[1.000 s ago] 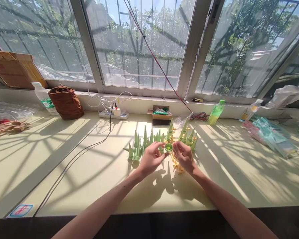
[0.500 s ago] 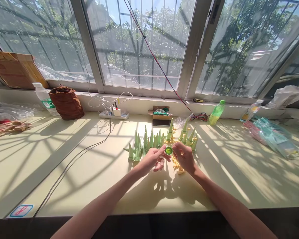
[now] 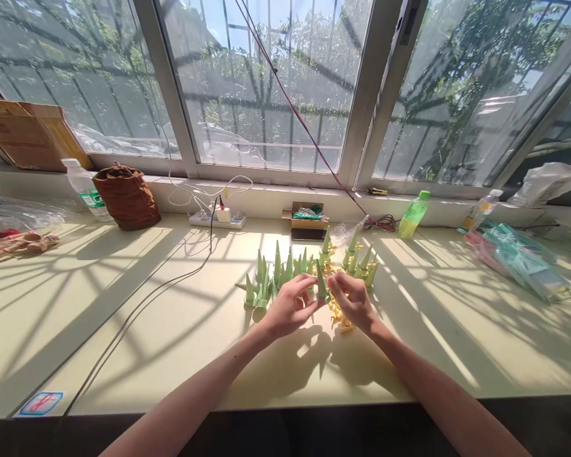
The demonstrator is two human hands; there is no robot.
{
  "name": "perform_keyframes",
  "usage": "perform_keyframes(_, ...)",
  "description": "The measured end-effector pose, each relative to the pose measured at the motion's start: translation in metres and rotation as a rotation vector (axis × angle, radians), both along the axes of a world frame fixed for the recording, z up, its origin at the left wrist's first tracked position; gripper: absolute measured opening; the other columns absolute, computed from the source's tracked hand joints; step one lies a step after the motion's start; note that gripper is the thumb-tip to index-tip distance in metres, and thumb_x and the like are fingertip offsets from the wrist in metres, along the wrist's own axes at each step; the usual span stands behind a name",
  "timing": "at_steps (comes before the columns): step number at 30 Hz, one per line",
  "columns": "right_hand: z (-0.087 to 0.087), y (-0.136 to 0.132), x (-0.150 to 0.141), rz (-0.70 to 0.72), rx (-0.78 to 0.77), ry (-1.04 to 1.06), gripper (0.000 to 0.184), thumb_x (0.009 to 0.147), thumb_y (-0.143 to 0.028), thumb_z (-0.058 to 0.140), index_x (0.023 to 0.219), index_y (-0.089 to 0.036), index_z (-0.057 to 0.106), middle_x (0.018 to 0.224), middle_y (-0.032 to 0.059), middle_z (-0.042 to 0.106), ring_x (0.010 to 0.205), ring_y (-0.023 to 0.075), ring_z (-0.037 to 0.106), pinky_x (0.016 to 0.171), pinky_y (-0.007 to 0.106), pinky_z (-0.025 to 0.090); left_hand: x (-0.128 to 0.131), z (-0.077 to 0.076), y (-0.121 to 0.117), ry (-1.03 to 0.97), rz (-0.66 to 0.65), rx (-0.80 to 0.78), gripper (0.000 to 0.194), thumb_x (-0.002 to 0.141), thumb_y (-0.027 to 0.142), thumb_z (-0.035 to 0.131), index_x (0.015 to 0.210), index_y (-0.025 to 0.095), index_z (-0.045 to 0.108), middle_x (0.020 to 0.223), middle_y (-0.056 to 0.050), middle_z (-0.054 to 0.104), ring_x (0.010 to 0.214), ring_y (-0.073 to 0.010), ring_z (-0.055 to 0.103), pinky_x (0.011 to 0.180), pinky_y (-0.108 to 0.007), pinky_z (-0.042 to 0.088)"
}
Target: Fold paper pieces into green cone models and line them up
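Note:
In my left hand (image 3: pixel 292 304) is a green plastic cone (image 3: pixel 320 282), held near its base between fingers and thumb with the tip pointing up. My right hand (image 3: pixel 354 297) is pinched close to the cone's right side; whatever its fingertips hold is too small to make out. Several similar green cones (image 3: pixel 277 263) stand on the table to the left behind my left hand. Beyond my right hand, more green cones (image 3: pixel 353 244) stand with small yellow pieces among them. Loose yellow plastic pieces (image 3: pixel 345 325) lie below my right hand, partly hidden by it.
A small open cardboard box (image 3: pixel 309 222) sits behind the cones. Toward the window stand a green bottle (image 3: pixel 413 216), a brown bag (image 3: pixel 127 198) and a power strip (image 3: pixel 238 221) whose dark cable (image 3: pixel 137 309) crosses the table. Plastic bags (image 3: pixel 523 260) lie at right.
The cone has turned from showing its open round base toward me to standing tip up in my left hand. My left fingers have shifted their grip; my right hand stays pinched beside it.

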State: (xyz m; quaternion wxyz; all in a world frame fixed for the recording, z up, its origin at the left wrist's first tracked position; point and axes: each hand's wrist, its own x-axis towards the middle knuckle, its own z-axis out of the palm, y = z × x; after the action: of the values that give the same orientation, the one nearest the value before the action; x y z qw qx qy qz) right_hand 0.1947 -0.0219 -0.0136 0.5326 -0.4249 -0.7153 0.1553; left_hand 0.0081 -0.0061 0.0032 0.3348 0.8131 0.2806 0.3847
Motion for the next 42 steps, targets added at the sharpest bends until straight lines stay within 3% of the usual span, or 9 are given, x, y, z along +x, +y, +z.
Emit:
perform_keyframes(4,0.001,0.0,-0.002,-0.022,0.008,0.006,0.033,0.097,-0.037,0.047,0.068,-0.02,0.047,0.057,-0.0041,0.041,0.05,0.0103,0.037,0.05,0.025,0.03,0.002,-0.006,0.002,0.028,0.083,0.208,0.024,0.09,0.032,0.06,0.11,0.018,0.063,0.111,-0.009,0.06,0.062,-0.0077,0.057,0.056,-0.023,0.052)
perform_keyframes(8,-0.002,0.001,-0.003,-0.052,-0.012,0.074,0.034,0.098,-0.038,0.046,0.069,-0.02,0.048,0.057,-0.0039,0.041,0.05,0.0106,0.037,0.049,0.025,0.031,0.003,-0.006,0.001,0.013,0.134,0.209,0.029,0.09,0.034,0.06,0.114,0.017,0.061,0.11,-0.009,0.061,0.06,-0.0081,0.055,0.056,-0.024,0.051)
perform_keyframes(13,-0.003,0.002,-0.003,-0.058,-0.036,0.191,0.029,0.098,-0.038,0.047,0.074,-0.02,0.05,0.057,-0.0044,0.041,0.049,0.0105,0.038,0.047,0.024,0.032,0.004,0.002,-0.001,-0.028,0.216,-0.046,0.042,0.093,0.049,0.049,0.081,0.012,0.064,0.073,-0.004,0.064,0.048,-0.0086,0.053,0.045,-0.02,0.04)
perform_keyframes(16,-0.003,0.001,-0.003,-0.032,0.001,0.166,0.027,0.097,-0.035,0.048,0.075,-0.02,0.051,0.059,-0.0039,0.044,0.05,0.0103,0.042,0.048,0.023,0.034,0.005,0.005,0.0,0.012,0.108,-0.342,0.064,0.091,0.063,0.04,0.063,0.011,0.064,0.056,-0.004,0.062,0.036,-0.0078,0.048,0.039,-0.021,0.035)
perform_keyframes(20,-0.005,0.0,-0.002,0.018,0.006,0.092,0.027,0.097,-0.033,0.048,0.074,-0.02,0.052,0.059,-0.004,0.045,0.052,0.01,0.043,0.051,0.023,0.037,0.006,0.006,0.001,-0.005,-0.084,-0.721,0.075,0.086,0.074,0.036,0.07,0.007,0.067,0.067,-0.011,0.069,0.035,-0.0074,0.047,0.032,-0.021,0.026)
perform_keyframes(26,-0.007,0.001,-0.001,0.047,-0.012,0.054,0.026,0.098,-0.032,0.045,0.075,-0.02,0.051,0.061,-0.0038,0.045,0.053,0.0102,0.042,0.053,0.024,0.037,0.003,0.006,0.002,-0.103,-0.121,-0.832,0.063,0.083,0.069,0.051,0.078,0.008,0.066,0.056,-0.004,0.063,0.032,-0.0048,0.039,0.034,-0.02,0.024)
perform_keyframes(29,-0.004,-0.001,-0.002,0.048,-0.013,0.035,0.029,0.098,-0.031,0.045,0.072,-0.02,0.048,0.06,-0.0041,0.043,0.053,0.0101,0.039,0.053,0.024,0.034,0.001,0.004,0.002,-0.105,-0.145,-0.78,0.054,0.084,0.064,0.055,0.079,0.011,0.063,0.042,0.003,0.05,0.032,-0.0054,0.038,0.036,-0.019,0.026)
perform_keyframes(34,0.002,-0.003,-0.003,0.019,-0.01,0.004,0.032,0.098,-0.033,0.045,0.068,-0.019,0.045,0.061,-0.0034,0.043,0.054,0.0102,0.038,0.054,0.024,0.032,0.001,-0.003,0.002,-0.064,-0.039,-0.57,0.043,0.081,0.053,0.065,0.093,0.013,0.059,0.045,0.006,0.05,0.037,-0.0074,0.042,0.039,-0.019,0.033)
perform_keyframes(42,-0.006,0.001,-0.003,0.051,-0.144,0.113,0.038,0.097,-0.043,0.045,0.067,-0.021,0.043,0.057,-0.0045,0.04,0.049,0.0099,0.038,0.047,0.023,0.032,0.004,-0.009,0.003,-0.046,0.115,0.133,0.029,0.084,0.034,0.068,0.104,0.014,0.065,0.088,-0.004,0.06,0.058,-0.0081,0.053,0.053,-0.021,0.047)
